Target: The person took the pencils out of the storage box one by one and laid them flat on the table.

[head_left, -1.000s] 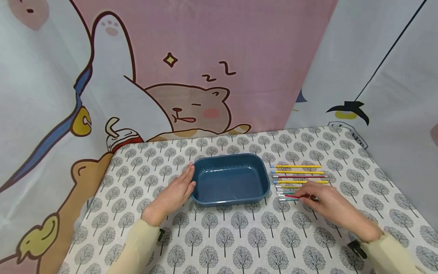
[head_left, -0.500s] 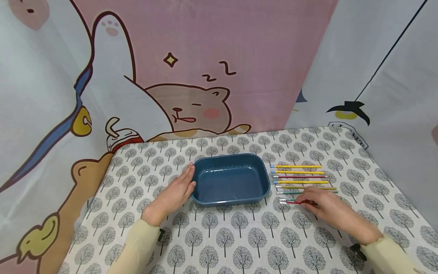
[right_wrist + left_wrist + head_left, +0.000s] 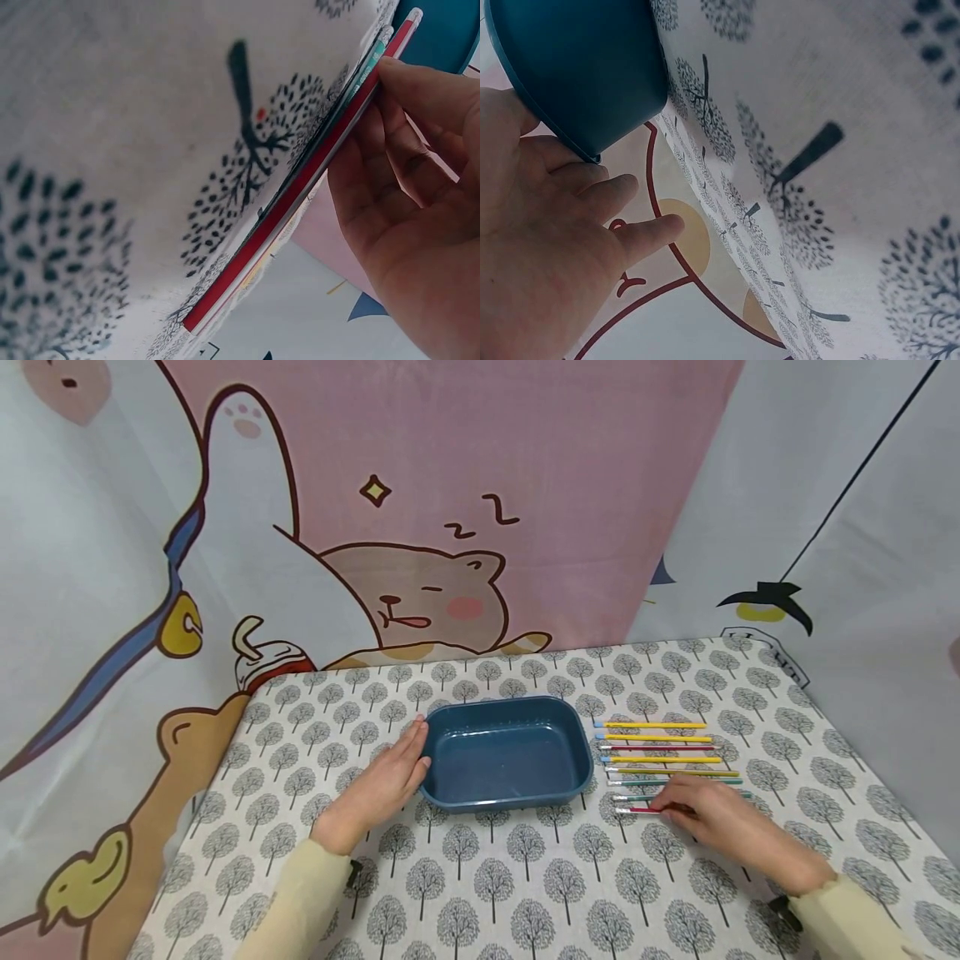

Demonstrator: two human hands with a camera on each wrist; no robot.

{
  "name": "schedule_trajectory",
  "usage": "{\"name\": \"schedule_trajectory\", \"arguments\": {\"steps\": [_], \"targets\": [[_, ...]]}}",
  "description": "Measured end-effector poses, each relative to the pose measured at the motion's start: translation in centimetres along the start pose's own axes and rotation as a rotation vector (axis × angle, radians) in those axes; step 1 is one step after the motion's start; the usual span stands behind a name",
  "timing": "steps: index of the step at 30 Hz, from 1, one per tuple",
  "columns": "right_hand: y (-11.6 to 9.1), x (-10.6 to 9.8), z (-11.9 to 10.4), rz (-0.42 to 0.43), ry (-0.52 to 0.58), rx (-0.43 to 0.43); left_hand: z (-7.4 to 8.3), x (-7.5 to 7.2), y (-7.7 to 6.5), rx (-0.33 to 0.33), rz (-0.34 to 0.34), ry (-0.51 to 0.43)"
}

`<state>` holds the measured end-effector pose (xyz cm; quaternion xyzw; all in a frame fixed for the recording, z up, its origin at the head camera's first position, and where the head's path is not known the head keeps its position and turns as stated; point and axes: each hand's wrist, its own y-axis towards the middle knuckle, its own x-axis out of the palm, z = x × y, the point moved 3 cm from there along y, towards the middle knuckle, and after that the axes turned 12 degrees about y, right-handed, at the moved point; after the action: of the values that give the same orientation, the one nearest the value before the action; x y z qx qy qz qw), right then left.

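My left hand [image 3: 381, 787] rests with extended fingers against the left side of the dark blue rectangular basin [image 3: 506, 762]. In the left wrist view its fingers [image 3: 649, 232] are spread at the rim of the basin [image 3: 592, 71]. On the right, my right hand [image 3: 723, 814] pinches a red pencil [image 3: 636, 811] between thumb and fingers, low over the cloth at the near end of a row. The right wrist view has the red pencil [image 3: 289, 191] running lengthwise, with a green pencil [image 3: 361, 79] close beside it. Part of the red pencil is hidden by my hand in the head view.
Several pencils lie side by side right of the basin: yellow pencils [image 3: 656, 725], a dark red pencil [image 3: 660, 747], a gold pencil [image 3: 675, 772] and green pencils [image 3: 630, 797]. A tree-print cloth [image 3: 495, 885] covers the table. Printed curtains [image 3: 585, 485] stand behind and at the sides.
My right hand has drawn the red pencil toward me, from across the green pencils to the near end of the row. My left hand stays at the basin.
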<state>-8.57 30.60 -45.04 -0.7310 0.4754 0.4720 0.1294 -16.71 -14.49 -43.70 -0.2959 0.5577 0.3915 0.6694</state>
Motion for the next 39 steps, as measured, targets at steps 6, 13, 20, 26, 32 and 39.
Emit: {"name": "schedule_trajectory", "arguments": {"steps": [6,13,20,26,32,39], "targets": [[-0.07,0.09,0.14,-0.007,0.0,0.013,0.02,0.0,0.0,-0.002,-0.007,-0.001],[-0.04,0.11,0.21,-0.026,0.004,0.045,0.06,-0.07,0.0,0.002,-0.008,0.006],[0.2,0.1,0.11,-0.052,-0.002,0.085,0.09,-0.12,0.01,-0.002,-0.003,-0.004],[0.32,0.17,0.07,-0.048,-0.002,0.048,0.08,-0.09,0.02,-0.006,-0.011,-0.004],[0.34,0.29,0.27,-0.065,-0.009,0.064,0.09,-0.08,0.04,-0.01,-0.016,-0.006],[0.32,0.25,0.23,-0.07,-0.01,0.084,0.07,-0.04,0.07,-0.013,-0.019,-0.003]]}}
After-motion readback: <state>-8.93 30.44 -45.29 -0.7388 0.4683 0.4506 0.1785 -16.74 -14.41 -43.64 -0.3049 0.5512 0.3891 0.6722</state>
